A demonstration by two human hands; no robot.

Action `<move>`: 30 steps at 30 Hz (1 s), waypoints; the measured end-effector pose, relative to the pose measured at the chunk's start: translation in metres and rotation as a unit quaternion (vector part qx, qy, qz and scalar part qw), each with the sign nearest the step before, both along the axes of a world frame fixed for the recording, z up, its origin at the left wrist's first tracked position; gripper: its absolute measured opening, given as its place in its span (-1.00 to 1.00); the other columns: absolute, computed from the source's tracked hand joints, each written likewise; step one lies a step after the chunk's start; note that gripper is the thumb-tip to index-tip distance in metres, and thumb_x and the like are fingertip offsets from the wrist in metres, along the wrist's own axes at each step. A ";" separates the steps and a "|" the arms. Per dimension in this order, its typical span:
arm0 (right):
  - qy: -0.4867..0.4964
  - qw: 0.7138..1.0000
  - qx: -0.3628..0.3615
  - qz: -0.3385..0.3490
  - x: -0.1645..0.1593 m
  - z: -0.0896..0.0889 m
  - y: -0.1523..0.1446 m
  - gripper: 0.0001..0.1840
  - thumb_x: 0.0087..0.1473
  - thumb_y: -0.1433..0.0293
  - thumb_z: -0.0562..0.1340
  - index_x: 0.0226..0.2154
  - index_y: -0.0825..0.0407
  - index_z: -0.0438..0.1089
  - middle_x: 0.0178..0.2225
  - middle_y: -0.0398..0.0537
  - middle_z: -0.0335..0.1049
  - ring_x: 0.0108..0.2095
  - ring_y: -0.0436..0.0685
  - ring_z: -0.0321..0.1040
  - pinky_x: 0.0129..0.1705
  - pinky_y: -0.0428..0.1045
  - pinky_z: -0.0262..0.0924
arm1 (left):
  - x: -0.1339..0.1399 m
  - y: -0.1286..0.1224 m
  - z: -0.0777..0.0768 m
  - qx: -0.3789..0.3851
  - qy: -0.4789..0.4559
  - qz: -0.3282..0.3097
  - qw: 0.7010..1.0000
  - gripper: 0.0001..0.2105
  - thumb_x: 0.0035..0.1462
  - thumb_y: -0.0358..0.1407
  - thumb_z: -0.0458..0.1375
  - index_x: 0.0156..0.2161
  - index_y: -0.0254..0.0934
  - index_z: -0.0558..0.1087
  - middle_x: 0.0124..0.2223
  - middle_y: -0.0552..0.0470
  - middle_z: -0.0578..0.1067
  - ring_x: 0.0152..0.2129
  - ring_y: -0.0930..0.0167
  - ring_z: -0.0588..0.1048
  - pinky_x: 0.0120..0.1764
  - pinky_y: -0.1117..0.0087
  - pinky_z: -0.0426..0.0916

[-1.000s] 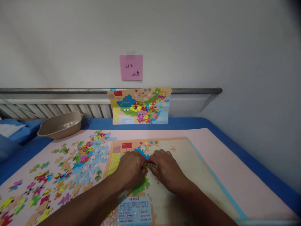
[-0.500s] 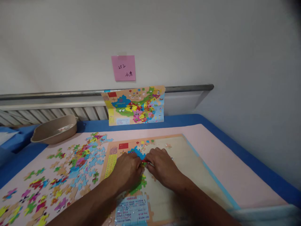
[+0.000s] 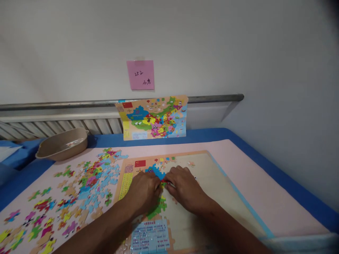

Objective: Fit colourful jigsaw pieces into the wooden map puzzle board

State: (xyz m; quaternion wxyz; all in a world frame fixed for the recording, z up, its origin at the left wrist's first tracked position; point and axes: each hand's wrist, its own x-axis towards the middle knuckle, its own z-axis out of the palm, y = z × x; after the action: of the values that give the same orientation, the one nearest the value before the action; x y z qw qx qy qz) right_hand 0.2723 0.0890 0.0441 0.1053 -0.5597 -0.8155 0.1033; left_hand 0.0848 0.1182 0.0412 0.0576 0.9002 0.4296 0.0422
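Red jigsaw cardboard (image 3: 164, 181) shows between the person's left hand (image 3: 145, 187) and right hand (image 3: 182, 187), fingers curled; whether either pinches it cannot be told. Beneath lies the cream, orange-bordered puzzle board (image 3: 219, 201); multicoloured loose pieces (image 3: 91, 181) spread toward nine o'clock, a tan oval basin (image 3: 63, 152) at ten.

I'm seeing a tan oval plastic basin (image 3: 60, 151) sitting at the blue tabletop's (image 3: 206, 134) far-left corner, a square pink paper note (image 3: 141, 77) hanging beyond.

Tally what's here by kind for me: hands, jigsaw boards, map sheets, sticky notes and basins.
Left hand and right hand: 2
Jigsaw board: 1
Map sheet: 1
Pink sticky note: 1
Tan basin: 1
Total: 6
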 end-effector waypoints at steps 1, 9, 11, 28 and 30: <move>0.000 1.000 -0.001 0.001 0.000 0.000 0.000 -0.94 0.27 0.38 0.28 -0.25 -0.01 0.49 -0.21 -0.07 0.42 -0.15 0.15 0.24 -0.14 0.03 -0.08 | 0.000 0.000 0.000 0.001 -0.004 -0.001 1.000 -0.80 0.14 -0.38 0.07 -0.43 -0.23 0.51 -0.34 -0.02 0.58 -0.31 0.27 0.54 -0.29 0.28 0.22; -0.006 1.000 -0.008 -0.004 -0.001 0.001 0.000 -0.94 0.25 0.39 0.28 -0.24 -0.02 0.49 -0.19 -0.06 0.43 -0.12 0.17 0.25 -0.13 0.04 -0.08 | 0.001 0.000 -0.003 -0.015 -0.039 0.014 0.999 -0.82 0.11 -0.39 0.09 -0.33 -0.16 0.55 -0.29 0.02 0.59 -0.29 0.27 0.54 -0.30 0.31 0.24; -0.002 1.000 -0.007 0.000 -0.001 0.001 0.000 -0.94 0.26 0.38 0.27 -0.24 -0.02 0.49 -0.19 -0.07 0.43 -0.12 0.17 0.25 -0.13 0.04 -0.08 | 0.001 -0.001 -0.003 -0.013 -0.043 0.011 0.999 -0.80 0.13 -0.38 0.07 -0.32 -0.14 0.56 -0.28 0.02 0.59 -0.29 0.28 0.54 -0.30 0.31 0.23; 0.042 0.999 -0.004 -0.009 0.004 0.000 0.000 -0.96 0.19 0.41 0.34 -0.26 -0.03 0.48 -0.22 -0.11 0.42 -0.15 0.14 0.25 -0.13 0.01 -0.04 | 0.004 -0.007 -0.001 0.041 0.015 -0.034 0.998 -0.74 0.32 -0.33 0.03 -0.31 -0.28 0.54 -0.29 -0.10 0.55 -0.26 0.18 0.53 -0.15 0.12 0.33; 0.040 0.999 -0.002 -0.011 0.004 -0.001 0.000 -0.96 0.19 0.40 0.34 -0.26 -0.02 0.48 -0.22 -0.10 0.42 -0.16 0.14 0.25 -0.14 0.01 -0.04 | 0.004 -0.009 -0.005 0.050 0.015 -0.038 0.998 -0.72 0.35 -0.34 -0.01 -0.30 -0.29 0.54 -0.29 -0.12 0.54 -0.26 0.18 0.52 -0.13 0.10 0.34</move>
State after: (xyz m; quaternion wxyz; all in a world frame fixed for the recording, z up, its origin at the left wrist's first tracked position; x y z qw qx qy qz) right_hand 0.2763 0.0891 0.0432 0.1379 -0.5643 -0.8042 0.1258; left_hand 0.0883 0.1094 0.0362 0.0079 0.9183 0.3928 0.0480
